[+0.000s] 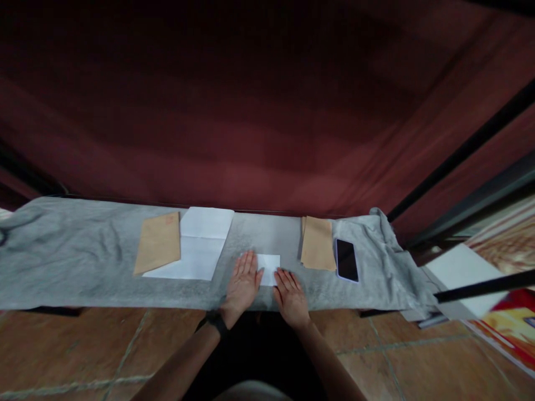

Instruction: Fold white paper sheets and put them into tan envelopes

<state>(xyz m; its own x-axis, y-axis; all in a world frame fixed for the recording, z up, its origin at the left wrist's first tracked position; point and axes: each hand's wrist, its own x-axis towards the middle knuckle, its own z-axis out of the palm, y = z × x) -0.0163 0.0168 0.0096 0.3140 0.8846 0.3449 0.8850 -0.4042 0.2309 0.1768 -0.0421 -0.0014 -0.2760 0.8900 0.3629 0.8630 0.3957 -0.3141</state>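
A small folded white paper (pixel 268 264) lies flat on the grey cloth, between my two hands. My left hand (pixel 243 281) rests flat over its left end, fingers stretched out and pointing away from me. At the paper's right edge lies my right hand (pixel 291 296), fingers extended and its fingertips touching the paper. Part of the paper is hidden under the hands. To the left, a large white sheet (pixel 203 245) with crease lines is partly covered by a brown envelope (pixel 157 245). Several brown envelopes (pixel 318 243) are stacked to the right of my right hand.
A phone (pixel 346 260) with a dark screen lies right of the envelope stack. The grey cloth (pixel 100 250) covers a long narrow surface, bunched at its right end. A dark red panel (pixel 259 184) rises behind it. Black bars (pixel 468 142) cross the right side.
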